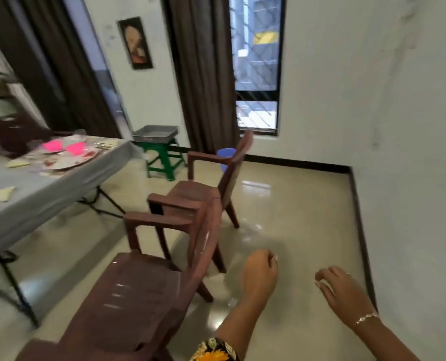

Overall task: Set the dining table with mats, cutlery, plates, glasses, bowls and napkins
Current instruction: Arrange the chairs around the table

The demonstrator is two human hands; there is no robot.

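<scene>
Left grip (259, 276) and right grip (344, 290) at lower right of frame, both loosely curled, holding nothing above the glossy beige floor (295, 204), grey-clothed surface (60, 183) at far left carries round patterned plates (70, 162), bright pink bowls (52, 146), folded cream napkins (0, 194), two brown plastic armchairs (138, 295) in centre.

I'm seeing through one wide-angle head camera, set above the chair seats, pitched forward and down and rolled so the room leans. It faces the far wall with the window (257, 63), across the floor (295, 204). The counter (47, 188) sits at the left edge, at mid-distance and blurred. The near chair (143, 290) fills the lower left, close. The left hand (259, 276) and right hand (344, 290) are nearest the lens, low and right of centre.
</scene>
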